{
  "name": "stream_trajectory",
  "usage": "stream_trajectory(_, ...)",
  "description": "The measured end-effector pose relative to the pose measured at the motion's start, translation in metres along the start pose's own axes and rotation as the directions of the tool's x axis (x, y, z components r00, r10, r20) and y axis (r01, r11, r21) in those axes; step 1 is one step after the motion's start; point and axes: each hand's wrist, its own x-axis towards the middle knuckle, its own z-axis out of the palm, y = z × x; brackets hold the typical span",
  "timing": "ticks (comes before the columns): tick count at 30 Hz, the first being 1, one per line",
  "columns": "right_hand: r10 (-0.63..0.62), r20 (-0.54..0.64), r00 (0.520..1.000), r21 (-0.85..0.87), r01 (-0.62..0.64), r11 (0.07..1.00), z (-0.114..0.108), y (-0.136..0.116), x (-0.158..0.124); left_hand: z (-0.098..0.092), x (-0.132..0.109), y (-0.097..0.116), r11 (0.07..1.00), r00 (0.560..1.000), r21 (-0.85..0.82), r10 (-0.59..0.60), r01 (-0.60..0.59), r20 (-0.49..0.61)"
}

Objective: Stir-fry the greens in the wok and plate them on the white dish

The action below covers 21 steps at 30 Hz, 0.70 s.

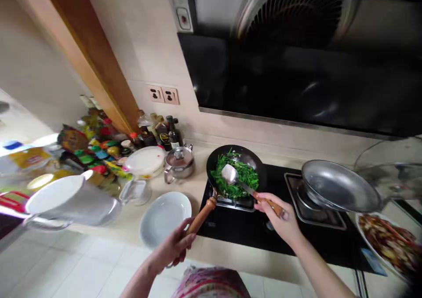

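Inventory as I read it from my station, head view.

Item 1: left hand (173,247), lower center, fingers closed around the wooden handle (201,216) of a black wok (246,154). Grip clamped.

Item 2: right hand (277,216), just right of the wok, closed on the wood-handled metal spatula (230,174). Grip clamped; the spatula's head sits in the food.

Item 3: cooked green leaves (238,178), heaped inside the wok, which rests on the left burner of a black glass stove (280,245), center of the frame.

Item 4: silver pan (339,186), tilted on the right burner.

Item 5: plate of cooked food (391,245), lower right, beside the stove.

Item 6: white plate (164,219), on the counter just left of the stove.

Item 7: small steel pot (180,164) with lid, behind that plate; white round container (145,161) beside it.

Item 8: bottles (173,133) below a wall socket (163,95), upper left of the stove.

Item 9: white pitcher (72,201), lower left.
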Motion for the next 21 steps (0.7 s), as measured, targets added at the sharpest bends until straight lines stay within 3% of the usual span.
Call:
stream_trajectory(4,0.034,-0.093,0.995,-0.082,-0.042,0.996,-0.025,0.023,-0.024,0.002,0.003,0.002,1.000,1.000,0.000,-0.009,0.009,-0.010)
stream_trajectory(7,-0.099,-0.139,0.985,-0.258,0.060,0.964,-0.028,0.035,-0.020,0.001,0.003,0.002,1.000,1.000,0.008,-0.024,0.024,-0.006)
stream_trajectory(12,-0.305,-0.131,0.943,-0.368,0.240,0.898,-0.017,0.035,0.004,0.000,0.002,0.004,0.999,1.000,0.021,-0.027,0.027,0.000)
stream_trajectory(16,-0.194,-0.193,0.962,-0.278,0.136,0.951,-0.016,0.028,-0.014,0.000,0.002,0.004,1.000,1.000,0.017,-0.023,0.023,0.008)
stream_trajectory(18,-0.117,-0.156,0.981,-0.200,0.084,0.976,-0.006,0.030,-0.025,0.000,0.002,0.003,1.000,1.000,0.023,-0.016,0.016,0.012)
stream_trajectory(21,-0.144,-0.079,0.986,-0.156,0.131,0.979,0.010,0.037,-0.032,-0.001,0.002,0.002,0.999,1.000,0.035,-0.008,0.007,0.020)
